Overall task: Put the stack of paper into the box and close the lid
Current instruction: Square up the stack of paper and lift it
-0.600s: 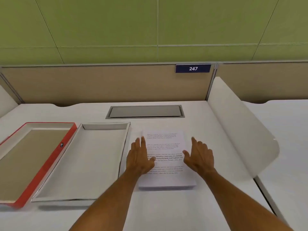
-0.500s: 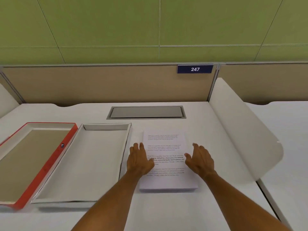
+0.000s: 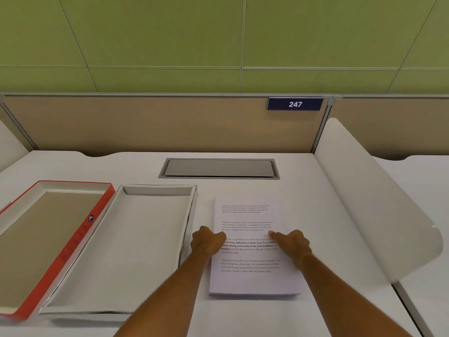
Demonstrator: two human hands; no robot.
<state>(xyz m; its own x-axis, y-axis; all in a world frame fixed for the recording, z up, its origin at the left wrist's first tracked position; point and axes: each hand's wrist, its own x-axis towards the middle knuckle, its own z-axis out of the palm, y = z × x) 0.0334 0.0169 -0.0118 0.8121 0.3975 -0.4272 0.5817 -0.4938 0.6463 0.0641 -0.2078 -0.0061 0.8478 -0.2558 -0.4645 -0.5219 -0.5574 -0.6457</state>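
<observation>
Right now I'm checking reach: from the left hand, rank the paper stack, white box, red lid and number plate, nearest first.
From the left hand:
1. Paper stack, touching, right.
2. White box, left.
3. Red lid, far left.
4. Number plate, on the back partition.

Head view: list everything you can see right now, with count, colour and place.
stack of paper: one, white with printed text, desk centre-right
box: one, white, open, left of the stack
lid: one, red-edged, lying upturned at far left
cable hatch: one, grey, set into the desk behind the stack
number plate: one, dark blue, "247", on the partition
divider: one, white, curved, right of the desk
left hand: at the stack's left edge
right hand: at the stack's right edge
</observation>
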